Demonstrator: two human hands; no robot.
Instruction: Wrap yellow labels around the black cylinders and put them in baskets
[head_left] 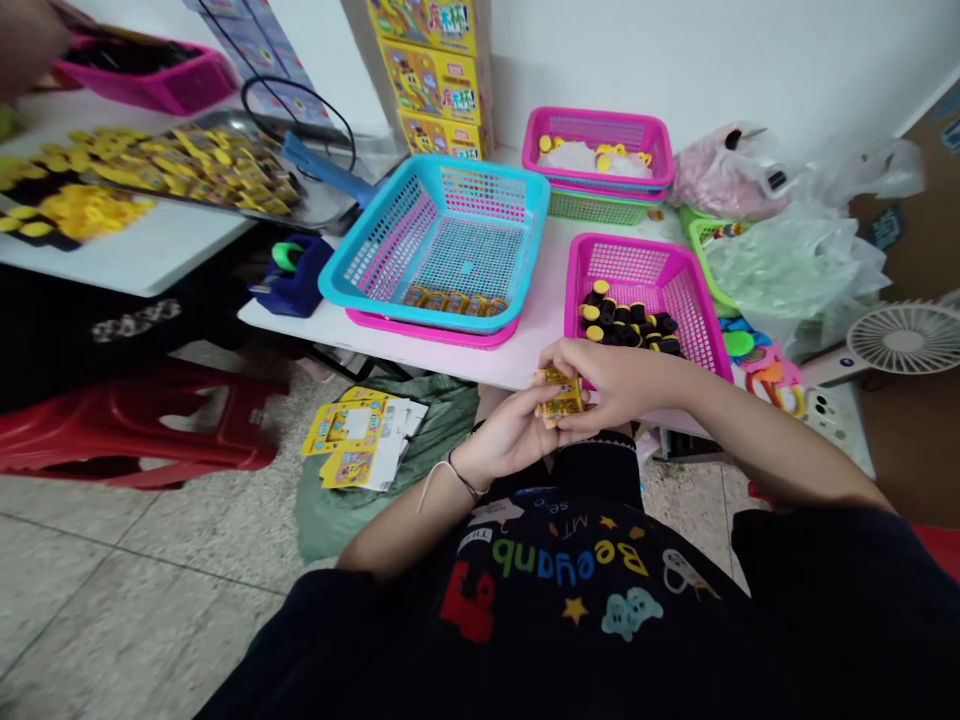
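Note:
In front of my lap, a small yellow printed box (561,395) is held between both hands. The fingers of my left hand (511,432) grip it from the left and below. My right hand (616,382) curls over its right side, with the fingertips at its top and lower edges. Beyond the hands, a pink basket (694,290) contains several black cylinders with yellow caps (621,318). A larger blue basket (435,185) has several small yellow printed pieces (456,302) in a row along its near side.
Flat yellow cartons (358,435) lie on green cloth to the left, below table height. A blue tape dispenser (294,275) sits by the table's left end. At the right are plastic bags (802,260) and a white fan (900,338). A red stool (202,425) stands left.

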